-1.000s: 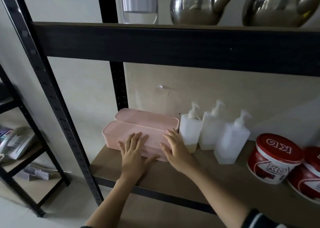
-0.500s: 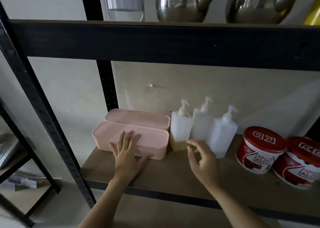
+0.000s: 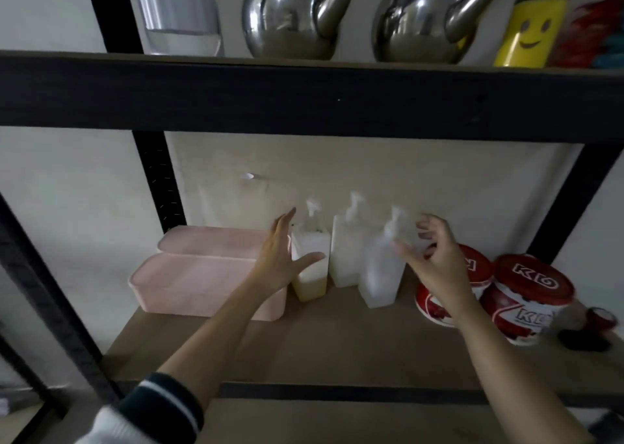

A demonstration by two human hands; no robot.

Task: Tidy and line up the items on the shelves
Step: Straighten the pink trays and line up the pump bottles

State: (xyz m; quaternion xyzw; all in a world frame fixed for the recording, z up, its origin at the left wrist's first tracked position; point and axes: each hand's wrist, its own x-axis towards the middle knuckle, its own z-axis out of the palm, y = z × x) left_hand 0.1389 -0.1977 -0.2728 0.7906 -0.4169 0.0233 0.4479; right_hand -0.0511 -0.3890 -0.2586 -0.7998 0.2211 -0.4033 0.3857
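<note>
The right hand (image 3: 435,258) blurs across the nearest pump bottle (image 3: 381,275) so its hold can't be judged and it hides part of a red tub (image 3: 472,275), while the kettles (image 3: 290,15) lose their tops at the upper edge.

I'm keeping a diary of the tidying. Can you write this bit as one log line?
step: lining up bottles | left hand: open, at left bottle | right hand: open, at right bottle pump | boxes: untouched
</note>
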